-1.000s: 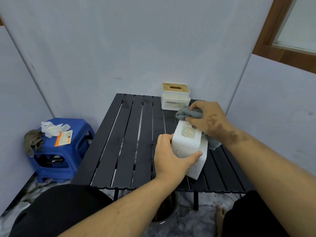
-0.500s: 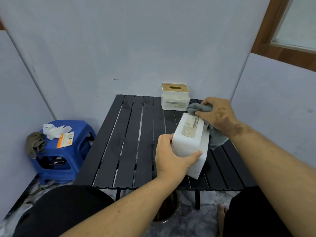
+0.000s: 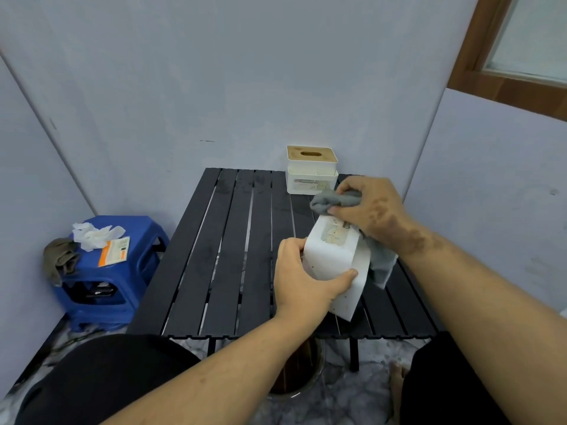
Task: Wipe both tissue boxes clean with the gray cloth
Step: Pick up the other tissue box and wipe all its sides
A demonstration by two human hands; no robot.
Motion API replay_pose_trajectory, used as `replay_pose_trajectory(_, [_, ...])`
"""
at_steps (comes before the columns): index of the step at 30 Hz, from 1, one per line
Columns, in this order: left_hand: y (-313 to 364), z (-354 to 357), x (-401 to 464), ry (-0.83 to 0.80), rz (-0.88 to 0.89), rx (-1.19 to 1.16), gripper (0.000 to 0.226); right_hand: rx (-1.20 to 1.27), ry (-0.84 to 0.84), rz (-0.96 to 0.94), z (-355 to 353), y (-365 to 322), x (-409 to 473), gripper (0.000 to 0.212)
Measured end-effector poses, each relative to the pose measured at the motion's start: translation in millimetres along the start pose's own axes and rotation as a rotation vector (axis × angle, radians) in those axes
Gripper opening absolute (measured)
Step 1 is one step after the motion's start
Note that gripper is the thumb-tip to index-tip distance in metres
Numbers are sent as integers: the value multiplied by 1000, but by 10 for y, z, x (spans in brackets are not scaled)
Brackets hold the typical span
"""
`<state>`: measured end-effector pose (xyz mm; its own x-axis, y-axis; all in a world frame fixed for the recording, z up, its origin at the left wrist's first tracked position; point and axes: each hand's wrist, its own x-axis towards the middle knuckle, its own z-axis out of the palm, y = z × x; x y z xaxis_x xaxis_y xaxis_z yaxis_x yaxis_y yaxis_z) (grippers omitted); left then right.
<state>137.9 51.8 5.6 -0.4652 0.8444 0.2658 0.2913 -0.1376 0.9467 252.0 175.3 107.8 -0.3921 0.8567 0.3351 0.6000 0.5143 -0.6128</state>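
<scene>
Left hand (image 3: 302, 282) grips the tilted white tissue box (image 3: 333, 260); right hand (image 3: 369, 210) presses gray cloth (image 3: 334, 200) seemingly against its top.

The left hand (image 3: 303, 279) curls round the near end of what it grips, thumb on the right side. The right hand (image 3: 372, 210) pinches its hold at the far end, wrist bent.

box (image 3: 333, 256) on table (image 3: 233, 256), stool (image 3: 122, 271) left
</scene>
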Motion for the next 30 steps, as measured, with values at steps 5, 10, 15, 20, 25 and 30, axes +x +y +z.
replay_pose_trajectory(5, [-8, 3, -8, -2, -16, -20, 65, -7, 142, 106, -62, 318, 137, 22])
replay_pose_trajectory(10, [-12, 3, 14, 3, -3, 6, 66, 121, 260, 69, -51, 211, -517, 17])
replay_pose_trajectory(15, [1, -8, 44, 39, 30, -2, 65, 195, 77, -81, -81, -35, -1015, 24])
replay_pose_trajectory(20, [24, 50, 18, 59, 36, 85, 71, 275, 147, 13, -146, 116, -926, 19])
replay_pose_trajectory(25, [46, -44, 11, -83, 16, 121, 83, 271, 304, 145, -140, 340, -975, 23])
replay_pose_trajectory(30, [229, -515, 176, -334, 130, 203, 89, 301, 287, 126, -211, 384, -1091, 20])
